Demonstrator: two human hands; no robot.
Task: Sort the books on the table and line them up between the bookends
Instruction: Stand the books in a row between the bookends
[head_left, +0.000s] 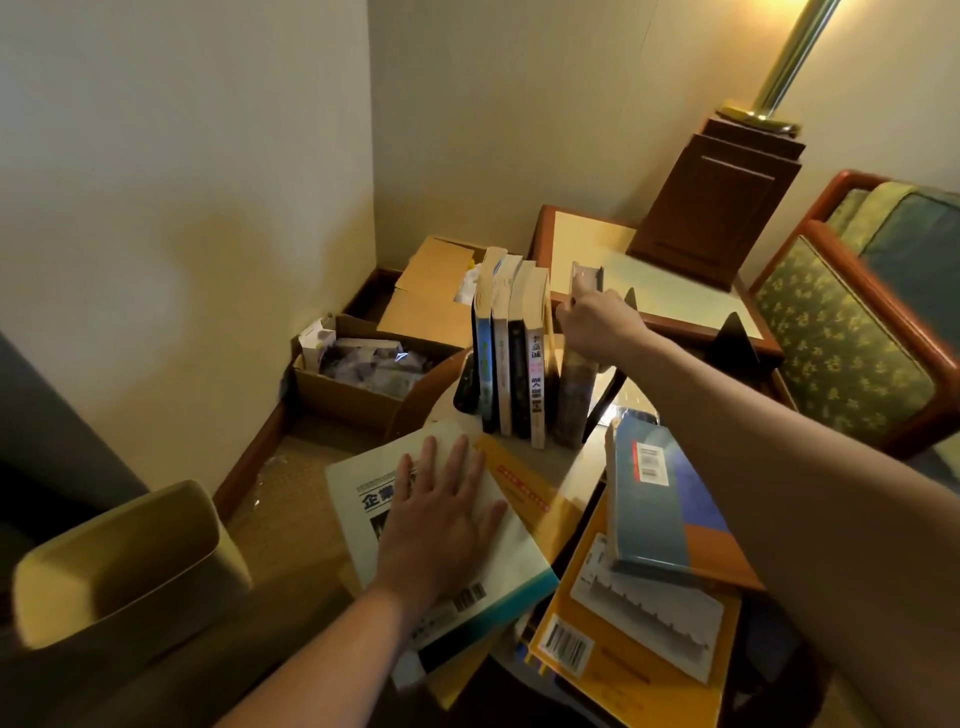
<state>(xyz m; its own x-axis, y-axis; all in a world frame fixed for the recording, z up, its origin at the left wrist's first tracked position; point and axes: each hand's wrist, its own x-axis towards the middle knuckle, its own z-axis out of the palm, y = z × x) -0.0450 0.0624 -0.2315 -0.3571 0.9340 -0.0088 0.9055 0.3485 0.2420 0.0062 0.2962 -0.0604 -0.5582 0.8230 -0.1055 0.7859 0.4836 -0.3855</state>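
Left hand (441, 514) is flat, palm down, fingers straight and a bit spread, pressing on a big white book (498, 566) with black characters on its cover. It isn't gripping, just resting on top. That book lies at the near-left edge of the round table (579, 467), partly over a yellow book (524, 483).

Right hand (597, 325) reaches out to the far end of the table, with its fingers curled round the upper part of a dark book (571, 405). The dark book stands upright at the right end of the row, just beside the last of the standing books (511, 358). There are four of those, spines toward the camera, and they lean slightly. A black bookend (465, 387) sits against the left end of the row. A black upright piece (605, 395) is just right of the dark book, but I can't tell if it's the other bookend.

Still loose on the table are a blue book (654, 499) with barcodes, lying on an orange book (639, 639) at the near right.

Behind are two cardboard boxes (363, 389) on the floor, a side table (665, 296) and an armchair (852, 332).
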